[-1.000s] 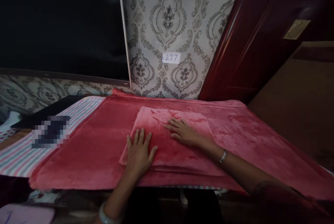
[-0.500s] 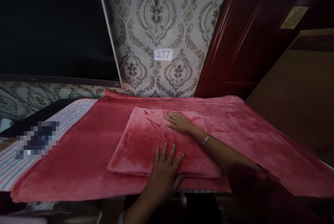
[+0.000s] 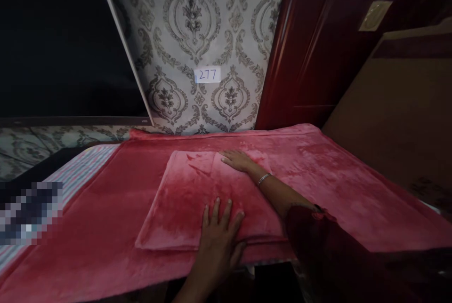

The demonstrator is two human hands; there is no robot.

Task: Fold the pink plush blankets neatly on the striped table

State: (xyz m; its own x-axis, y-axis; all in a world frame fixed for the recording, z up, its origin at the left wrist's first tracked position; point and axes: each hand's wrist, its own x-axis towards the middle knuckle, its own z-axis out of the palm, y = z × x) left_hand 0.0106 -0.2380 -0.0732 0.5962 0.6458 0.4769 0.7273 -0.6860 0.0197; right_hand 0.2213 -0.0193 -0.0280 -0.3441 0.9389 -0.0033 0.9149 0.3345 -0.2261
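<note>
A red-pink plush blanket point(image 3: 183, 199), folded into a flat rectangle, lies on a larger spread of the same plush cloth point(image 3: 325, 190). My left hand point(image 3: 219, 232) rests palm down on its near part, fingers spread and thumb out to the right, over the near edge. Farther back, my right hand point(image 3: 236, 160) lies flat at the blanket's far edge, its fingers pointing left. That forearm crosses the folded blanket's right side and hides part of it. A few small creases show near the far left corner.
Striped cloth point(image 3: 88, 164) shows at the left, with a blurred-out dark item point(image 3: 31, 209) on it. Behind stand a large dark screen point(image 3: 63, 44), a patterned wall with a paper label point(image 3: 207, 75) reading 277, and a dark red door point(image 3: 310, 49). A brown panel point(image 3: 399, 115) borders the right.
The view has tilted and shifted a little. My right hand has slid slightly toward the folded blanket's far edge, while my left hand stays on the near part.
</note>
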